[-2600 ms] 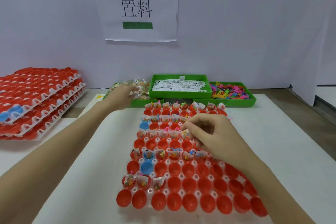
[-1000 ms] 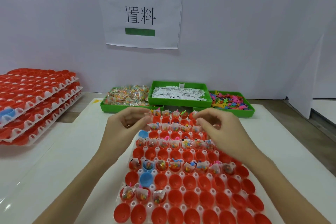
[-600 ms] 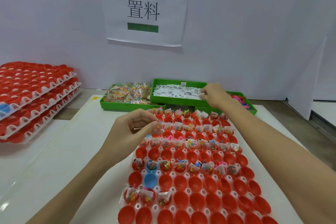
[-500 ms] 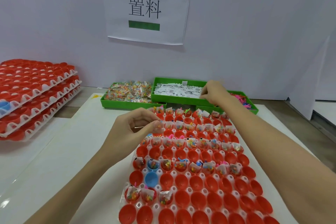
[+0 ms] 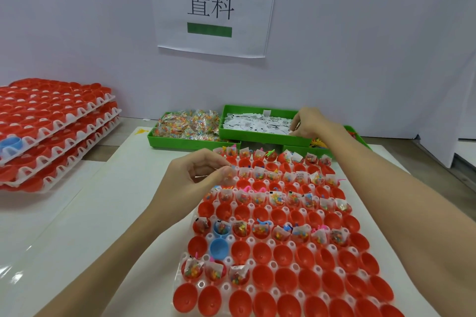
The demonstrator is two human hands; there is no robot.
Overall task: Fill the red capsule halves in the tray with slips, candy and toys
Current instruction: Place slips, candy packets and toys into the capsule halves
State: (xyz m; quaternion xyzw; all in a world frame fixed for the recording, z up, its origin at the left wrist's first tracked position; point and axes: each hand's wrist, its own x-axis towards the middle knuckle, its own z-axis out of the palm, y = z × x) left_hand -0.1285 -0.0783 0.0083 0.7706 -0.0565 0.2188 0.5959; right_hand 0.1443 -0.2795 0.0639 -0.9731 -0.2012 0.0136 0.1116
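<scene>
Head view: right hand (image 5: 310,123) fingers curled in slips (image 5: 257,123); left hand (image 5: 198,175) pinching packet.

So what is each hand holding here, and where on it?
Left hand pinches a candy packet by its edge. Right hand reaches into the slips; its grip cannot be told.

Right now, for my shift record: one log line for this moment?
left hand: pinching candy packet over tray | right hand: in slip bin
</scene>
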